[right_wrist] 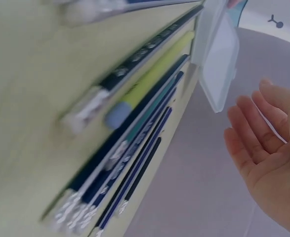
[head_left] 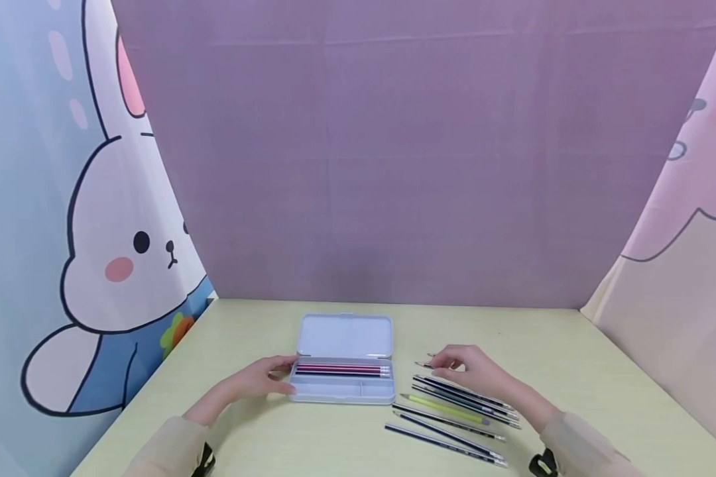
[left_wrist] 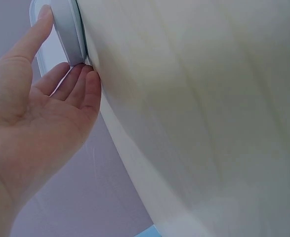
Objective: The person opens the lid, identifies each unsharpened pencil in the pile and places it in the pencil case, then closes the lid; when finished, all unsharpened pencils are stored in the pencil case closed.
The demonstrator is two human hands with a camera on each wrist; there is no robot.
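Observation:
A white pencil case (head_left: pixel 343 399) lies with its lid (head_left: pixel 346 335) raised, holding several red and dark pencils (head_left: pixel 341 370) in its rear compartment. My left hand (head_left: pixel 261 379) holds the case's left end. In the left wrist view, the thumb lies on one side of the case (left_wrist: pixel 68 29) and bent fingertips touch the other. To the right, my right hand (head_left: pixel 468 368) hovers over the far end of a row of loose dark pencils (head_left: pixel 453 434). The right wrist view shows that hand (right_wrist: pixel 270 143) with loosely bent fingers and nothing between them.
A yellow-green pencil (head_left: pixel 447 409) with a bluish end lies among the dark ones, left of my right forearm. A mauve cloth (head_left: pixel 394 165) stands behind the pale table (head_left: pixel 250 437). Printed curtains (head_left: pixel 12 232) hang at both sides.

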